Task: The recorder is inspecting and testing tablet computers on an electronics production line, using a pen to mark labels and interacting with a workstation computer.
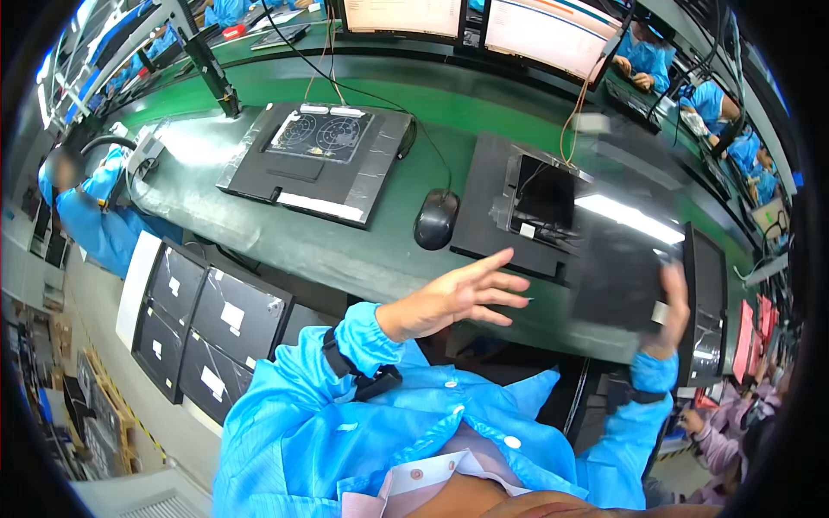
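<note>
I judge the handling partway done: my right hand (674,306) appears to grip the dark flat panel (615,278), blurred, by its right side, beside the black fixture (480,216), not yet set down. My left hand (458,298) is empty, fingers spread.

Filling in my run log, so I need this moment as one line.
left hand: open, empty | right hand: holding motion-blurred dark panel by its right edge | black mouse: untouched, on green bench
</note>
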Demonstrator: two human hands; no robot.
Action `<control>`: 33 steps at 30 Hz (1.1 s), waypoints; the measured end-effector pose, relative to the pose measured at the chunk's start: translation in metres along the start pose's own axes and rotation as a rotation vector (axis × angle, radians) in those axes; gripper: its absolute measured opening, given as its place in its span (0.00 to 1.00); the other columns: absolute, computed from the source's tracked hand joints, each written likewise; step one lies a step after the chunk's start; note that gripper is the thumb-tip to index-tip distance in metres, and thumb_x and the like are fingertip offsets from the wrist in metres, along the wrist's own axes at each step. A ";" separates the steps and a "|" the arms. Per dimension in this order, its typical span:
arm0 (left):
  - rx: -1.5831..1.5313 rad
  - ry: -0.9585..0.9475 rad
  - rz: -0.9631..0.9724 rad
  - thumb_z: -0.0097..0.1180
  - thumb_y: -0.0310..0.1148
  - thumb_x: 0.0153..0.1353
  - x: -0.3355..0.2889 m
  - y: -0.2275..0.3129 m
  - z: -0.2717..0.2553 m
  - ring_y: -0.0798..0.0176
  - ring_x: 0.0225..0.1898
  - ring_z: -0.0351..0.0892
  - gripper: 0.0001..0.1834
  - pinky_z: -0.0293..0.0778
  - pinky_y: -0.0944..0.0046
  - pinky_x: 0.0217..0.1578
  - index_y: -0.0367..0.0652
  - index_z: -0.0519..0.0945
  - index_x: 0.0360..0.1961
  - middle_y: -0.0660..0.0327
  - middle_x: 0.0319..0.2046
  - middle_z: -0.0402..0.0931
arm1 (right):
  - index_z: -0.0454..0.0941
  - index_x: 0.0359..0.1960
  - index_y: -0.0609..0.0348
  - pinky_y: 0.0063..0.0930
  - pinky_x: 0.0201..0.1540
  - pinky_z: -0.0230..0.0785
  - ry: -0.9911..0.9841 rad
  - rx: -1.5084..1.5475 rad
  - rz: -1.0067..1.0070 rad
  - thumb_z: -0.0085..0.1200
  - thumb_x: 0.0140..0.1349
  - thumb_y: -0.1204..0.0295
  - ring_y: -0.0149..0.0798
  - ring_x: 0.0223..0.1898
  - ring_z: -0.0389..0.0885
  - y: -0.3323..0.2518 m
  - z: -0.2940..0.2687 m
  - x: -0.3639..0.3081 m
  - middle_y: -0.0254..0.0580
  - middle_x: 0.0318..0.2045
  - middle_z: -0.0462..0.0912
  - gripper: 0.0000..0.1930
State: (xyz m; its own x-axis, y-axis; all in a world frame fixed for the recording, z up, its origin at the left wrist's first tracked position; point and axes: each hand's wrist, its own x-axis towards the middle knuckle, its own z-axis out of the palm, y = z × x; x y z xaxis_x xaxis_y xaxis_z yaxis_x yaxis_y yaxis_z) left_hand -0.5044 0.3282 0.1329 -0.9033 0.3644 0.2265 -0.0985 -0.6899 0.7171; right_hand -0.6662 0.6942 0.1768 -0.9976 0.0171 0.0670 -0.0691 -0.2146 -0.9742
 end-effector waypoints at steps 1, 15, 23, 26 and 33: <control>-0.011 -0.028 -0.020 0.59 0.67 0.59 -0.004 0.004 0.000 0.46 0.71 0.60 0.60 0.64 0.41 0.66 0.45 0.43 0.78 0.48 0.73 0.52 | 0.73 0.63 0.68 0.32 0.66 0.64 -0.233 -0.043 0.061 0.55 0.69 0.66 0.36 0.60 0.76 0.010 0.047 -0.012 0.44 0.59 0.78 0.24; -0.132 1.044 0.642 0.56 0.29 0.58 -0.198 0.069 -0.024 0.49 0.48 0.85 0.23 0.80 0.55 0.55 0.31 0.78 0.55 0.48 0.48 0.83 | 0.82 0.47 0.64 0.47 0.61 0.67 -0.979 -1.006 -0.793 0.58 0.66 0.52 0.58 0.58 0.75 0.093 0.311 -0.015 0.56 0.56 0.76 0.24; -0.006 1.170 0.712 0.53 0.33 0.56 -0.214 0.086 -0.023 0.50 0.44 0.85 0.24 0.81 0.57 0.48 0.31 0.77 0.53 0.48 0.46 0.83 | 0.82 0.48 0.64 0.44 0.62 0.67 -0.976 -1.031 -0.943 0.58 0.64 0.62 0.53 0.58 0.76 0.119 0.365 0.041 0.50 0.53 0.80 0.18; 0.085 1.213 0.746 0.52 0.36 0.55 -0.207 0.099 -0.017 0.50 0.42 0.85 0.25 0.82 0.57 0.44 0.32 0.78 0.52 0.50 0.45 0.83 | 0.83 0.48 0.60 0.44 0.59 0.70 -1.051 -1.157 -0.952 0.59 0.59 0.66 0.50 0.57 0.77 0.140 0.392 0.063 0.45 0.51 0.82 0.17; -0.058 1.149 0.727 0.51 0.39 0.59 -0.198 0.130 -0.010 0.50 0.43 0.84 0.23 0.79 0.55 0.49 0.33 0.81 0.50 0.49 0.45 0.84 | 0.84 0.41 0.56 0.45 0.53 0.70 -1.175 -1.248 -1.035 0.65 0.57 0.65 0.53 0.47 0.78 0.132 0.402 0.075 0.46 0.39 0.81 0.13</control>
State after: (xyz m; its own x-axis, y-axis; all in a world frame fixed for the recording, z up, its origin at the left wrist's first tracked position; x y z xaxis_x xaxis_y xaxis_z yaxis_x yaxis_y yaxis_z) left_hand -0.3424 0.1603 0.1750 -0.5907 -0.7920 -0.1541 0.5532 -0.5366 0.6372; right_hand -0.7512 0.2743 0.1403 -0.1383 -0.9750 0.1741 -0.9904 0.1350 -0.0310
